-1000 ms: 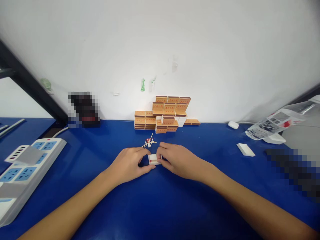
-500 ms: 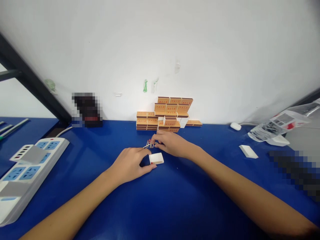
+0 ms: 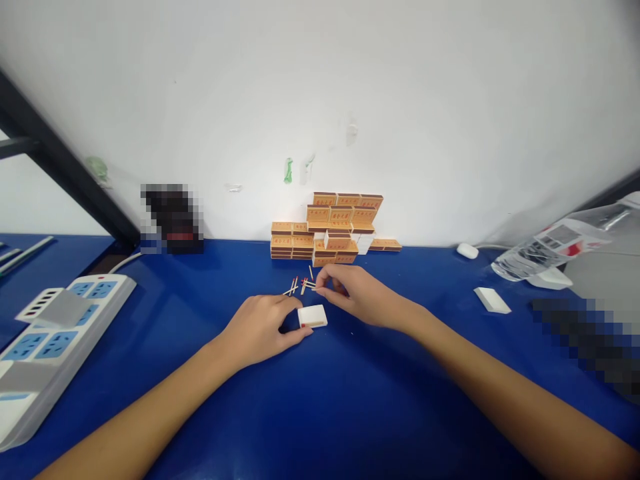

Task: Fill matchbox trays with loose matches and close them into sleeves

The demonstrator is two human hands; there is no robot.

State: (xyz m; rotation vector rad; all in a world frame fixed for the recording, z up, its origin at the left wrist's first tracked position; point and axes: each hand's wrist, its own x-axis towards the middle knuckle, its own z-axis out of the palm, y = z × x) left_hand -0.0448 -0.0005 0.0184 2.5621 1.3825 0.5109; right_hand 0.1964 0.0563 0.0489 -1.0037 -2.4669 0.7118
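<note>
Thumb and fingers of my left hand [image 3: 265, 330] grip the left end of a small white matchbox tray [image 3: 313, 314] on the blue table. A match lies along the tray's near side, its red head by my thumb. Just behind the tray, several loose red-tipped matches [image 3: 303, 285] are scattered on the tabletop. My right hand [image 3: 353, 293] is to the right of this pile, thumb and forefinger pinched on the end of a match [image 3: 315, 289]. Further back, orange matchboxes [image 3: 336, 235] form a stepped stack by the wall.
At the left lies a white power strip [image 3: 70, 340] with blue sockets. To the right are a white block [image 3: 493, 300], a small white case [image 3: 467, 251] and a clear plastic bottle [image 3: 535, 250]. A blurred dark object [image 3: 175, 217] stands by the wall.
My right hand has drawn back slightly to the right from the pile, uncovering more of the matches, and now pinches one. My left hand stays at the tray.
</note>
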